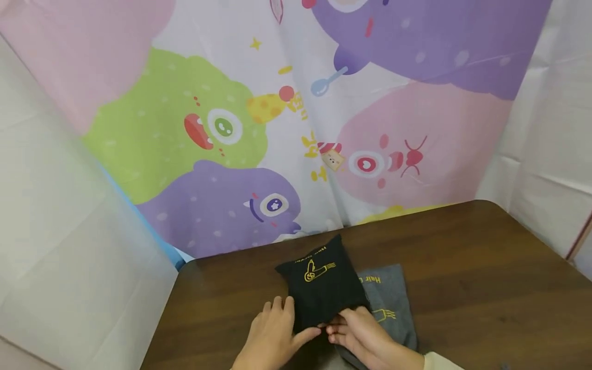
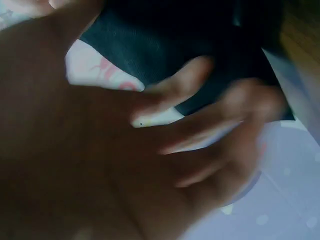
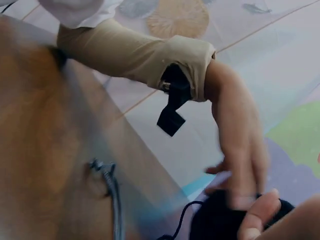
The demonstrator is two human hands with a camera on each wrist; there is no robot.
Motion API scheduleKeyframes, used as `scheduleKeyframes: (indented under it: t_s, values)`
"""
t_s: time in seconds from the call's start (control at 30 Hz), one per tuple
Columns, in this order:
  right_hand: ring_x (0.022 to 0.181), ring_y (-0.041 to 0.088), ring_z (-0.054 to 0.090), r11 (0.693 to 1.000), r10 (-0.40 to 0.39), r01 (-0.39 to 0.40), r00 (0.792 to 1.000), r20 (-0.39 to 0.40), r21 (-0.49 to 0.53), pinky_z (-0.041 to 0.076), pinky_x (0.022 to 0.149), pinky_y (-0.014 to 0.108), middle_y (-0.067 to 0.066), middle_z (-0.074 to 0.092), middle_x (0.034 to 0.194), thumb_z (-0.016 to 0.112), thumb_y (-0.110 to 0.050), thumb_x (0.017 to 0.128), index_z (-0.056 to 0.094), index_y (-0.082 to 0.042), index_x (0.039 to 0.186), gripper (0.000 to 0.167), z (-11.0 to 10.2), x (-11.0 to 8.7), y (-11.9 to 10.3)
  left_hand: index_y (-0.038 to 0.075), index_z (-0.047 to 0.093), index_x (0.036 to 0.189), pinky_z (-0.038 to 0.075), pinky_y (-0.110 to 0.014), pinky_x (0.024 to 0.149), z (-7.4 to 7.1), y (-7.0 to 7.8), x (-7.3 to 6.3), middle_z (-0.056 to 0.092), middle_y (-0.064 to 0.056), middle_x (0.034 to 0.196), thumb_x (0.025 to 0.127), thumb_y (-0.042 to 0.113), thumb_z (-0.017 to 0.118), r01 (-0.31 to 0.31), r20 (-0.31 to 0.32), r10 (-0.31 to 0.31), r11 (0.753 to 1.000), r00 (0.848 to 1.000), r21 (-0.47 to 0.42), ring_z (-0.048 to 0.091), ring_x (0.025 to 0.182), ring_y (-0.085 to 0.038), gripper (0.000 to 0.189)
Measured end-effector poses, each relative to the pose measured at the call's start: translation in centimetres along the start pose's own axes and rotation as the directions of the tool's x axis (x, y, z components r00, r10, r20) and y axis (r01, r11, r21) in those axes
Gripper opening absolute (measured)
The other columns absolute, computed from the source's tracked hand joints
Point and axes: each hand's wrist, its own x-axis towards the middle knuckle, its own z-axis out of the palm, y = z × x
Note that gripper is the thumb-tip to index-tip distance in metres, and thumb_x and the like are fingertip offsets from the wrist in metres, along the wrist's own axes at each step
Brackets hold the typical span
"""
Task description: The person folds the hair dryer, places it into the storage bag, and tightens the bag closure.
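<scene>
A plump black pouch [image 1: 324,293] with a yellow hair dryer print is raised at a tilt near the table's front. My left hand [image 1: 273,329] lies along its left side, fingers fairly straight and thumb near the bottom edge. In the left wrist view those fingers [image 2: 200,120] are spread and blurred beside the black cloth [image 2: 145,45]. My right hand [image 1: 365,334] holds the pouch's lower edge, its top digit partly hidden by the cloth. A black cord [image 3: 182,220] trails from the pouch in the right wrist view. Partly behind lies a flat grey pouch [image 1: 393,293] with similar yellow printing.
The brown wooden table [image 1: 462,262] has rounded back corners. A curtain with cartoon monsters [image 1: 185,133] hangs right behind it, and pale sheets [image 1: 51,231] enclose the sides. A grey cord-like strip [image 3: 114,195] lies on the table in the right wrist view.
</scene>
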Motion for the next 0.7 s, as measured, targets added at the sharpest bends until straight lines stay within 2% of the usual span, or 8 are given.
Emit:
scheduleKeyframes:
  t_s: [0.2, 0.33, 0.37, 0.43, 0.5, 0.57, 0.63, 0.7]
  values:
    - [0.095, 0.026, 0.071, 0.995, 0.018, -0.002, 0.987, 0.162, -0.098, 0.058, 0.083, 0.036, 0.026, 0.066, 0.114, 0.047, -0.016, 0.105, 0.021, 0.025, 0.137, 0.059, -1.9, -2.5, -1.1, -0.003, 0.044, 0.127, 0.054, -0.050, 0.071, 1.9, -0.2, 0.6, 0.060, -0.024, 0.107, 0.081, 0.045, 0.081, 0.096, 0.172, -0.092, 0.995, 0.981, -0.013, 0.063, 0.094, -0.040, 0.076]
    - [0.075, 0.022, 0.072, 0.912, -0.145, 0.188, 0.979, 0.143, -0.364, 0.059, 0.064, 0.034, 0.019, 0.071, 0.096, 0.056, -0.017, 0.102, 0.043, 0.019, 0.127, 0.045, -2.8, -4.0, -2.4, -0.003, 0.039, 0.132, 0.054, -0.048, 0.066, 2.4, -0.6, 0.8, 0.064, -0.021, 0.099, 0.087, 0.035, 0.077, 0.107, 0.208, -0.093, 0.993, 0.974, -0.058, 0.066, 0.083, -0.036, 0.070]
    - [0.067, 0.017, 0.069, 0.834, -0.223, 0.257, 0.966, 0.128, -0.489, 0.058, 0.058, 0.031, 0.013, 0.071, 0.088, 0.059, -0.017, 0.100, 0.050, 0.014, 0.120, 0.037, -3.0, -4.2, -2.8, -0.004, 0.038, 0.134, 0.054, -0.048, 0.065, 2.5, -0.7, 0.9, 0.065, -0.021, 0.097, 0.088, 0.034, 0.077, 0.113, 0.216, -0.095, 0.991, 0.972, -0.072, 0.066, 0.080, -0.036, 0.072]
    - [0.057, 0.008, 0.060, 0.572, -0.382, 0.316, 0.919, 0.095, -0.757, 0.052, 0.052, 0.027, 0.001, 0.066, 0.077, 0.068, -0.020, 0.095, 0.058, 0.003, 0.108, 0.028, -3.5, -4.3, -3.6, -0.006, 0.035, 0.137, 0.053, -0.048, 0.062, 2.7, -1.0, 1.0, 0.066, -0.021, 0.093, 0.088, 0.033, 0.077, 0.123, 0.220, -0.095, 0.986, 0.971, -0.115, 0.066, 0.075, -0.034, 0.075]
    - [0.058, 0.005, 0.054, 0.273, -0.502, 0.239, 0.862, 0.074, -0.932, 0.048, 0.053, 0.026, -0.007, 0.060, 0.074, 0.075, -0.026, 0.090, 0.062, -0.008, 0.104, 0.026, -4.1, -4.0, -4.5, -0.006, 0.033, 0.138, 0.052, -0.047, 0.060, 3.2, -1.0, 1.1, 0.067, -0.022, 0.090, 0.087, 0.033, 0.077, 0.114, 0.193, -0.082, 0.981, 0.978, -0.160, 0.066, 0.071, -0.033, 0.078]
    - [0.065, 0.005, 0.050, 0.041, -0.549, 0.139, 0.830, 0.094, -0.989, 0.044, 0.059, 0.025, -0.011, 0.056, 0.076, 0.080, -0.036, 0.084, 0.065, -0.014, 0.101, 0.032, -4.8, -3.5, -5.1, -0.006, 0.032, 0.136, 0.051, -0.045, 0.057, 3.7, -0.8, 1.2, 0.067, -0.022, 0.088, 0.086, 0.032, 0.079, 0.089, 0.144, -0.060, 0.976, 0.988, -0.201, 0.065, 0.067, -0.032, 0.079]
    - [0.074, 0.009, 0.051, -0.070, -0.519, 0.096, 0.847, 0.119, -0.993, 0.045, 0.062, 0.029, -0.009, 0.057, 0.080, 0.081, -0.047, 0.079, 0.066, -0.015, 0.098, 0.040, -5.3, -2.8, -5.3, -0.007, 0.032, 0.137, 0.050, -0.044, 0.054, 4.3, -0.5, 1.4, 0.068, -0.022, 0.087, 0.084, 0.028, 0.080, 0.065, 0.108, -0.042, 0.973, 0.993, -0.223, 0.064, 0.064, -0.031, 0.079]
    - [0.079, 0.013, 0.053, -0.124, -0.474, 0.101, 0.868, 0.148, -0.987, 0.046, 0.064, 0.031, -0.006, 0.059, 0.083, 0.080, -0.052, 0.078, 0.066, -0.015, 0.095, 0.044, -5.5, -2.0, -5.2, -0.006, 0.032, 0.136, 0.048, -0.041, 0.051, 4.9, -0.2, 1.5, 0.068, -0.021, 0.086, 0.083, 0.020, 0.080, 0.053, 0.089, -0.034, 0.973, 0.996, -0.226, 0.063, 0.061, -0.029, 0.076]
